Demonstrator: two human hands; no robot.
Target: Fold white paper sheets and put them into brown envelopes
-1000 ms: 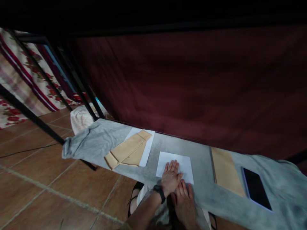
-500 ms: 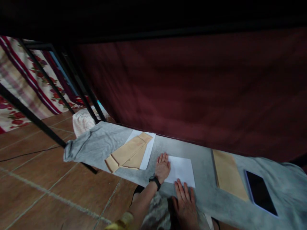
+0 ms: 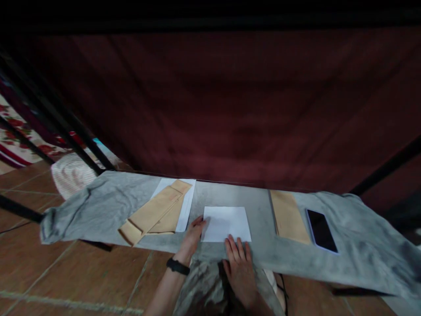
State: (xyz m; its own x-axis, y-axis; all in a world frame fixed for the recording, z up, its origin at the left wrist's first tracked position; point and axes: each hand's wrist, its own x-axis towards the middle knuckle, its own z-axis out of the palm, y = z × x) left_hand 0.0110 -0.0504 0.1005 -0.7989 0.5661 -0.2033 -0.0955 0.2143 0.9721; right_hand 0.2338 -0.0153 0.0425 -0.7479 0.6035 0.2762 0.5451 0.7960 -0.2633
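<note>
A white sheet of folded-size paper (image 3: pixel 226 223) lies flat on the grey cloth in front of me. At its left edge is my left hand (image 3: pixel 194 231), wearing a black wristband, with fingers curled together on the paper's border. My right hand (image 3: pixel 240 267) rests palm down, fingers stretched out, and its fingertips touch the sheet's near edge. To the left, folded brown paper pieces (image 3: pixel 154 211) lie crosswise over more white paper (image 3: pixel 186 210).
A grey cloth (image 3: pixel 259 219) covers the narrow bench. On the right are a brown paper stack (image 3: pixel 289 217) and a phone (image 3: pixel 321 230). A dark red curtain (image 3: pixel 230 109) hangs behind, black metal bars (image 3: pixel 23 210) stand left, and a striped bundle (image 3: pixel 74 173) sits on the floor.
My left hand has slid from the middle of the white sheet to its left edge, and its fingers have curled in. My right hand stays at the near edge. The view has turned right.
</note>
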